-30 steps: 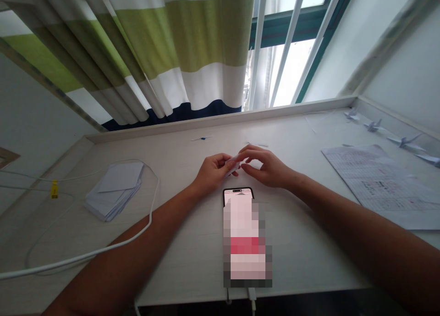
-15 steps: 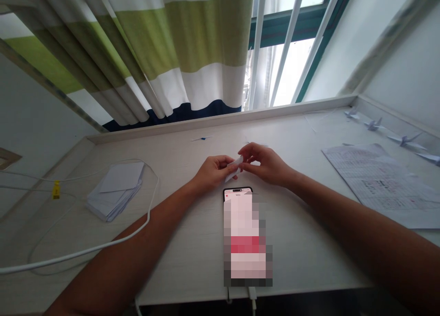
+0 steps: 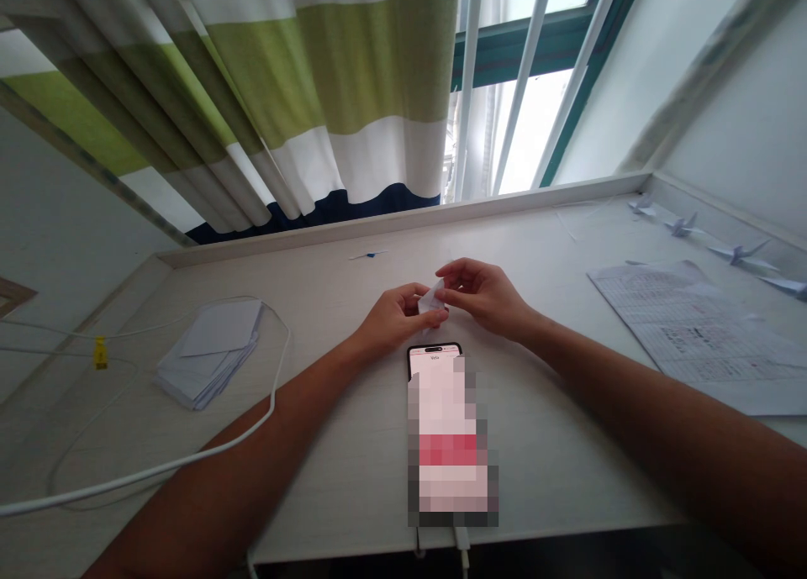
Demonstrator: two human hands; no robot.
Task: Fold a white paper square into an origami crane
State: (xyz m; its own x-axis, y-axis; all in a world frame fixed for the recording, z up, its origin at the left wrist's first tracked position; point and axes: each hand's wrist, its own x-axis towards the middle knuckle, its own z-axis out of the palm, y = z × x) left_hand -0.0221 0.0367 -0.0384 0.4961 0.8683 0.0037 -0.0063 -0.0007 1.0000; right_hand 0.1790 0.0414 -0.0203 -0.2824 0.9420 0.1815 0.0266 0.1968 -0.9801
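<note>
A small folded piece of white paper (image 3: 431, 297) is held between my two hands, above the middle of the desk. My left hand (image 3: 397, 317) grips it from the left, the thumb along its lower edge. From the right, the thumb and fingers of my right hand (image 3: 482, 295) pinch its upper corner. Part of the paper is hidden behind the fingers. Just below the hands lies a phone (image 3: 445, 436) with a lit, partly blurred screen and a cable at its bottom end.
Stacked white paper squares (image 3: 211, 352) lie to the left, beside a white cable (image 3: 274, 386) that crosses my left forearm. Folded paper cranes (image 3: 681, 226) line the right edge, near written sheets (image 3: 687, 327). A thin blue-and-white item (image 3: 370, 255) rests near the back ledge.
My left thumb has shifted to the paper's lower edge, and the paper now shows a wider, pointed face. My right fingers have closed on its upper corner.
</note>
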